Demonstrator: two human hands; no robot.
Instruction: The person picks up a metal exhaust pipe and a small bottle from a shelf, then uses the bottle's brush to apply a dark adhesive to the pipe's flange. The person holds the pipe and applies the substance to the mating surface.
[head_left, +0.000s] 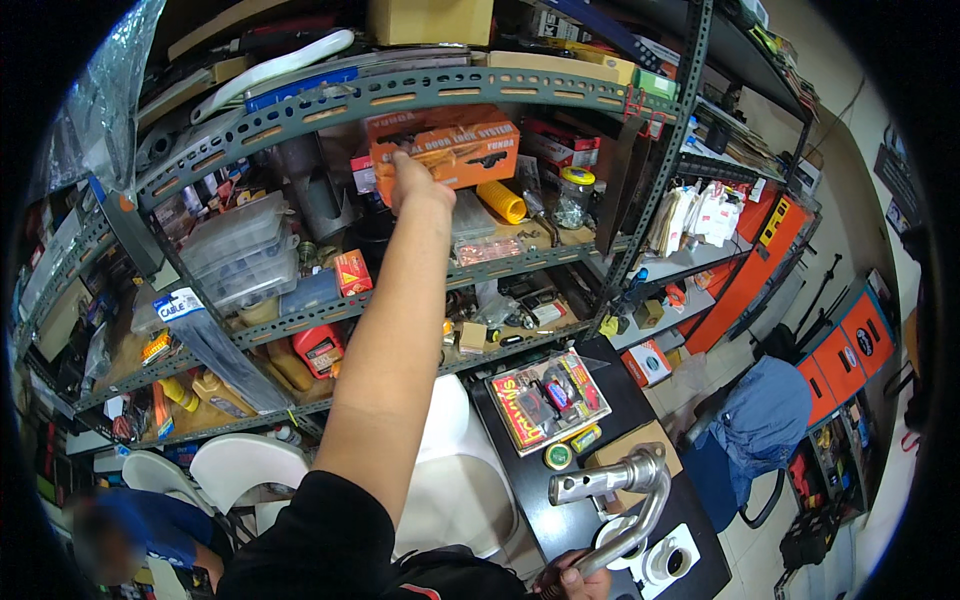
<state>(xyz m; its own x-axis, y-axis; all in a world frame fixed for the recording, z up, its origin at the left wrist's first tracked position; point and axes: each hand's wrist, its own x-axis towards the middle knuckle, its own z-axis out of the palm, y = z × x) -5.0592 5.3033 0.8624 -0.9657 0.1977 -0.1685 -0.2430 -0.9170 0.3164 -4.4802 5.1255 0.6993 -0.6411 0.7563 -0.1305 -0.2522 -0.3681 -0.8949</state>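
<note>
My left arm reaches up to the metal shelving, and my left hand (pixel 418 186) grips the near left end of an orange cardboard box (pixel 450 150). The thumb lies on the box's front; the other fingers are mostly hidden. The box sits among the goods on the upper shelf, beneath a perforated grey beam (pixel 420 85). Low in front of me, my right hand (pixel 578 580) is wrapped round the lower end of a bent metal exhaust pipe (pixel 640 505). Its wider, perforated end points left over a black table (pixel 520 490).
Around the box are clear plastic organizer cases (pixel 240 250), a coiled yellow hose (pixel 502 202) and a yellow-lidded jar (pixel 575 195). The table bears magazines (pixel 548 400), a green tin (pixel 558 456) and white cups. White chairs (pixel 455 490) stand below; another person (pixel 150 525) is at lower left.
</note>
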